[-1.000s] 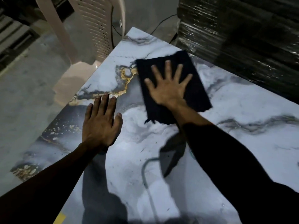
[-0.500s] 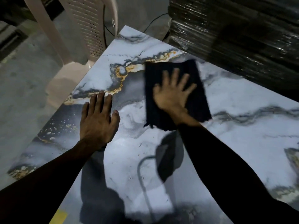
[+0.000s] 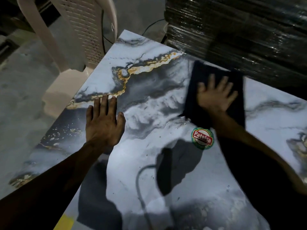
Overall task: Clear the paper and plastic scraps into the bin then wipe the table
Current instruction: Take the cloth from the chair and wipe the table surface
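Beyond the desk's left edge a plastic chair (image 3: pixel 86 30) stands on the floor. On the desk (image 3: pixel 149 163) itself, our left hand (image 3: pixel 103 125) lies flat near that left edge, fingers straight and close together with the thumb out, pressing down on the marble-patterned top and holding nothing. Toward the middle a round red and green sticker (image 3: pixel 202 138) sits on the surface, just in front of the cloth. Further right, our right hand (image 3: pixel 216 95) is spread wide, palm down on the dark cloth (image 3: pixel 235 105), which lies flat by the far edge, close to the wrapped stack (image 3: pixel 240 30) behind it. The hand is blurred, so finer detail of the fingers we cannot tell. We see no loose paper or plastic scraps on the visible top and no bin in view, so we judge the clearing done and the wiping under way. The near and right parts of the desk likely remain to be wiped.
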Tool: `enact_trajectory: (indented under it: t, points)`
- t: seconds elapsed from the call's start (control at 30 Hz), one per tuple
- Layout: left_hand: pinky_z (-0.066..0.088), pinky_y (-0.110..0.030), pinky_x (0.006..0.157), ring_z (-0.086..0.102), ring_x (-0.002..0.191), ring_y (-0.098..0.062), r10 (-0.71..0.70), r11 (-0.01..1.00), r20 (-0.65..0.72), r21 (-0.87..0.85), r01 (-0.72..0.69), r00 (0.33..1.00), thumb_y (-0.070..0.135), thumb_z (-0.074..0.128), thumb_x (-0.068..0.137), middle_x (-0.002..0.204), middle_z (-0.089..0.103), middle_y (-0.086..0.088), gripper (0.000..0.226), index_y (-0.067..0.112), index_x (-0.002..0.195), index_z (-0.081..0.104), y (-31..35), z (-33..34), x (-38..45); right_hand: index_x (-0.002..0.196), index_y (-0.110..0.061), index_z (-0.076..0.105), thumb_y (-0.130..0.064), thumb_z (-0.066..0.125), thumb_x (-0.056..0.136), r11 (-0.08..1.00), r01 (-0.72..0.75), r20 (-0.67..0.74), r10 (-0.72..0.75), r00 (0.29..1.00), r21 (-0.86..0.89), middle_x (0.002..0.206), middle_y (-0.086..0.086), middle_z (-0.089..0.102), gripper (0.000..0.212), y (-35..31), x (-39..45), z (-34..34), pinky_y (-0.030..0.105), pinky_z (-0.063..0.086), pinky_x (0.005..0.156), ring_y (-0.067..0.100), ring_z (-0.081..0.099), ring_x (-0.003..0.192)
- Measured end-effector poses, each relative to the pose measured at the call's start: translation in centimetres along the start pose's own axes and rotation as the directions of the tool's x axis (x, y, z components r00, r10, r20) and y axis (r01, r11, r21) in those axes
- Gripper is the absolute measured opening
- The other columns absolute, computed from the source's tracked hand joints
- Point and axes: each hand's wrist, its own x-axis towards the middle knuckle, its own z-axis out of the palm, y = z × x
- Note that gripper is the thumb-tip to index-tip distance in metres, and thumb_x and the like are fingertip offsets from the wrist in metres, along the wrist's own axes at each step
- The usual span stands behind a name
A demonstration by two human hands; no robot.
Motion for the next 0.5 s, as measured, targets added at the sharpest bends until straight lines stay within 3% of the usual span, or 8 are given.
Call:
enact_trajectory:
  t: [0.1, 0.17, 0.23, 0.37, 0.5]
  points:
    - [0.002, -0.046, 0.122, 0.001, 0.152, -0.028, -0.034, 0.999, 0.01, 0.005, 0.034, 0.999, 0.05, 0.008, 0.097, 0.166, 0.001, -0.006, 0.067, 0.022, 0.157, 0.004, 0.5, 0.0, 0.1, 0.154, -0.033, 0.006, -0.071, 0.01, 0.09, 0.941, 0.326, 0.029, -0.325, 0.945, -0.09, 0.163, 0.012, -0.003, 0.074, -6.7, -5.6, 2.3, 0.064, -0.012, 0.111, 0.037, -0.004, 0.149]
    - [0.001, -0.047, 0.123, -0.001, 0.152, -0.028, -0.016, 1.0, 0.021, 0.011, 0.015, 1.0, 0.048, 0.007, 0.095, 0.165, 0.0, -0.008, 0.069, 0.017, 0.157, 0.006, 1.2, -0.2, 0.2, 0.154, -0.035, 0.005, -0.074, 0.01, 0.088, 0.903, 0.42, 0.085, -0.414, 0.906, -0.089, 0.163, 0.01, -0.006, 0.077, -8.5, -7.3, 2.5, 0.067, -0.012, 0.109, 0.037, -0.007, 0.149]
    - [0.002, -0.048, 0.122, 0.002, 0.152, -0.029, 0.087, 0.996, 0.013, -0.004, -0.087, 0.996, 0.046, 0.009, 0.094, 0.165, 0.004, -0.009, 0.069, 0.018, 0.157, 0.012, 2.3, -0.3, 0.4, 0.154, -0.037, 0.004, -0.076, 0.011, 0.087, 0.903, 0.422, 0.094, -0.415, 0.905, -0.076, 0.164, 0.007, -0.008, 0.077, -7.4, -6.1, 2.3, 0.068, -0.009, 0.11, 0.036, -0.009, 0.149]
    - [-0.003, -0.046, 0.122, -0.003, 0.153, -0.024, 0.163, 0.985, 0.028, -0.057, -0.161, 0.986, 0.048, 0.011, 0.095, 0.166, 0.001, -0.004, 0.066, 0.024, 0.157, 0.011, 4.4, 0.4, 0.5, 0.154, -0.036, 0.004, -0.078, 0.013, 0.086, 0.992, 0.122, 0.026, -0.121, 0.992, -0.043, 0.164, 0.005, -0.007, 0.08, 0.2, -0.4, 0.7, 0.069, -0.005, 0.112, 0.036, -0.008, 0.149]
    - [-0.003, -0.047, 0.122, -0.005, 0.152, -0.024, 0.144, 0.988, 0.031, -0.054, -0.142, 0.989, 0.05, 0.018, 0.098, 0.166, -0.001, -0.002, 0.064, 0.025, 0.157, 0.008, 4.6, 0.9, 0.6, 0.155, -0.034, 0.003, -0.078, 0.011, 0.084, 0.974, -0.222, 0.042, 0.221, 0.974, 0.039, 0.164, 0.006, -0.009, 0.084, 7.5, 3.3, -1.7, 0.07, -0.007, 0.11, 0.037, -0.009, 0.149]
